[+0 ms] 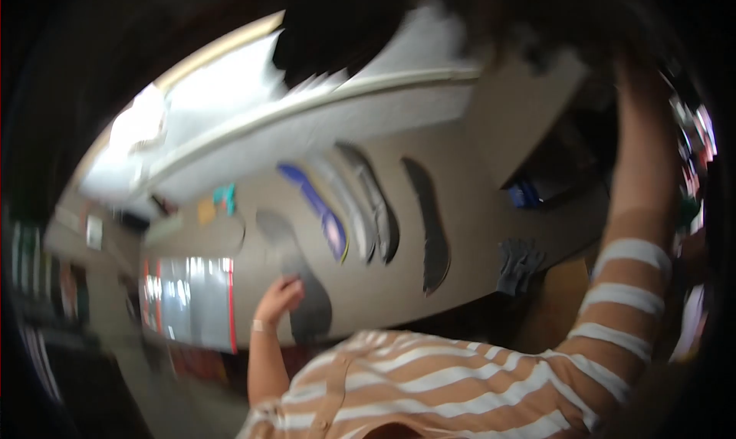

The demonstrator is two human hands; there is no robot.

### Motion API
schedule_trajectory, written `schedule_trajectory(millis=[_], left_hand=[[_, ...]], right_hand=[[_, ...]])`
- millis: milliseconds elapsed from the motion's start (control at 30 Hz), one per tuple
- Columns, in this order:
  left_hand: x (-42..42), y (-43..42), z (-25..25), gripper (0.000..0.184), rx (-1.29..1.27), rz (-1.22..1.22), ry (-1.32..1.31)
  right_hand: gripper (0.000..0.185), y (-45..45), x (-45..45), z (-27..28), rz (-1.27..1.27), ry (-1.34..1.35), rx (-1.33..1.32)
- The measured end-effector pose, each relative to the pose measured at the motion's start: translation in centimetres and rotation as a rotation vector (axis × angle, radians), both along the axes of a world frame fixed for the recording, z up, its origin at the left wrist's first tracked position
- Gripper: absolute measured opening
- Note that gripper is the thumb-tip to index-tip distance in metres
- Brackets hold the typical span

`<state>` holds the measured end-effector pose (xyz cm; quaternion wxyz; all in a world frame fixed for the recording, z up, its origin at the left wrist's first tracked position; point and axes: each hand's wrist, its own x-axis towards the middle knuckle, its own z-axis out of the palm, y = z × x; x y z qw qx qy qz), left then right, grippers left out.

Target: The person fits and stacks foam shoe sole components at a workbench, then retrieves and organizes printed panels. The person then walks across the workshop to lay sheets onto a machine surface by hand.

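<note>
My left hand [280, 299], with a light band at the wrist, is closed beside a dark grey curved flat piece [313, 309] on the table. Whether its fingers hold anything is too small to tell. My right arm is raised at the right; its hand is lost in the dark blur at the top. On the table [475, 247] lie a blue curved piece [310, 197], a light grey one [349, 201], a dark one with a grey strip [376, 201] and a separate black one [428, 224].
A clear sheet with red edges [195, 301] lies at the left. Grey gloves [519, 264] rest near the right front edge. Behind them are a blue object [524, 194] and an upright panel [521, 109]. A teal item [225, 198] sits at the back left.
</note>
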<state>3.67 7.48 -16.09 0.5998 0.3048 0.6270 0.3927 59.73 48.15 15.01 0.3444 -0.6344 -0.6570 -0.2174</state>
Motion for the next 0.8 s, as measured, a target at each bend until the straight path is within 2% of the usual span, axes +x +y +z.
schedule_trajectory(millis=[67,133,200,300,400,533,600,633,667,700,733,767,800], left_hand=[[-1.4,0.5,-3.2,0.052,-0.045,-0.026,0.054],[-2.6,0.5,-5.5,0.061,-0.094,-0.101,0.421],[-2.6,0.3,-5.3,0.065,-0.086,-0.163,0.745],[-2.9,0.0,-6.1,0.067,-0.188,-0.194,0.844],[-4.6,-0.7,-8.2,0.067,-0.183,-0.135,0.803],[-6.3,-0.7,-10.2,0.065,-0.211,-0.092,0.757],[-6.9,-0.7,-10.6,0.056,-0.183,-0.054,0.642],[-7.1,-0.9,-10.7,0.056,-0.182,-0.070,0.634],[-7.2,-1.0,-10.8,0.051,-0.152,-0.099,0.640],[-7.3,-1.1,-10.7,0.047,-0.121,-0.130,0.650],[-7.5,-1.1,-10.6,0.047,-0.118,-0.147,0.645],[-7.8,-1.1,-10.4,0.045,-0.083,-0.174,0.640],[-8.0,-1.2,-10.3,0.044,-0.052,-0.200,0.634]], right_hand=[[0.049,0.1,1.7,-2.2,0.014,-0.020,-0.011],[0.045,-0.4,2.5,-3.8,0.030,-0.014,-0.013],[0.042,-2.1,3.7,-4.8,0.029,0.017,0.012],[0.037,-6.5,6.7,-4.8,0.016,0.099,0.122],[0.033,-13.4,7.7,-3.5,0.026,0.211,0.313],[0.029,-24.2,1.6,-2.9,0.180,0.463,0.499],[0.027,-28.5,-6.3,-7.2,0.309,0.678,0.208],[0.026,-30.1,-11.1,-10.4,0.326,0.696,-0.096],[0.017,-32.2,-20.1,-15.0,0.344,0.312,-0.293],[0.022,-33.6,-26.4,-18.7,0.488,0.825,-0.779],[0.025,-34.3,-31.0,-22.5,0.450,0.574,-1.064],[0.032,-34.9,-34.4,-29.5,0.580,0.613,-1.169],[0.036,-35.6,-37.7,-36.3,0.692,0.652,-1.103]])
